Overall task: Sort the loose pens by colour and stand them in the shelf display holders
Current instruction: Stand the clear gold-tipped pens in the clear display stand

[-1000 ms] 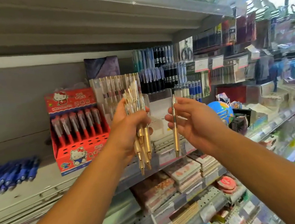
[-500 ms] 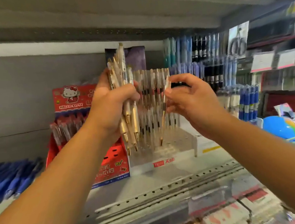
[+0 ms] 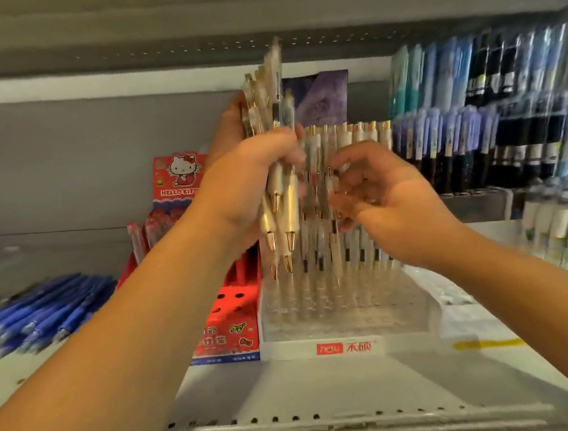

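The red box (image 3: 184, 179) left of the clear pen holder (image 3: 347, 327) reads "HELLO KIT"; the holder's front logo is blurred.

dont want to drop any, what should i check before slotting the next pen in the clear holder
1. Grip of left hand on pen bundle: ok, fingers wrapped round it.
2. Bundle tips pointing down: ok.
3. Single pen held in right hand: cannot tell, blurred.
4. Free holes in the front rows of clear holder: ok.
5. Colour match with standing pens: ok, both white and gold.
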`<move>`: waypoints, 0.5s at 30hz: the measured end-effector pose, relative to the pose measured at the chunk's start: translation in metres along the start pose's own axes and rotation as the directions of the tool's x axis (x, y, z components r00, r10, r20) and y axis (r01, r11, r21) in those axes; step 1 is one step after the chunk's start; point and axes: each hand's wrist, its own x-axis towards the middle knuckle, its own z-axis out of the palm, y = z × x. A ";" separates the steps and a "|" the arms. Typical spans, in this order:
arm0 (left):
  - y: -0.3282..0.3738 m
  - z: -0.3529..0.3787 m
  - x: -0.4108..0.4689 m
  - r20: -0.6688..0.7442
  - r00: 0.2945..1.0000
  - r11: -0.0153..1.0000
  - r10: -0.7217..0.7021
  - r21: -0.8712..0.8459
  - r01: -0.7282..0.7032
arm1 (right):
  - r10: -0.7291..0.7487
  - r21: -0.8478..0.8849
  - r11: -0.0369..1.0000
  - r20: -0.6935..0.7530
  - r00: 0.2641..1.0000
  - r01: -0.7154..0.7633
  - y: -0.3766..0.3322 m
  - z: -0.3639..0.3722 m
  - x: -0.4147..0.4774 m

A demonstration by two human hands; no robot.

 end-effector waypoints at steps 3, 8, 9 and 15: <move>-0.010 0.008 0.000 -0.009 0.998 0.997 0.063 0.036 -0.063 | -0.015 -0.051 0.999 0.025 1.000 0.017 0.012 -0.002 -0.006; -0.022 0.005 -0.004 0.021 0.994 0.987 0.106 0.122 -0.108 | -0.013 -0.139 0.990 0.030 0.999 0.017 0.017 -0.005 -0.008; -0.024 0.003 -0.005 0.028 0.995 0.987 0.097 0.124 -0.099 | -0.003 -0.148 0.989 0.025 1.000 0.006 0.017 -0.007 -0.009; -0.024 -0.012 -0.003 -0.011 0.998 0.993 0.064 0.100 -0.062 | 0.102 -0.157 0.984 0.089 0.991 -0.087 0.017 -0.004 -0.013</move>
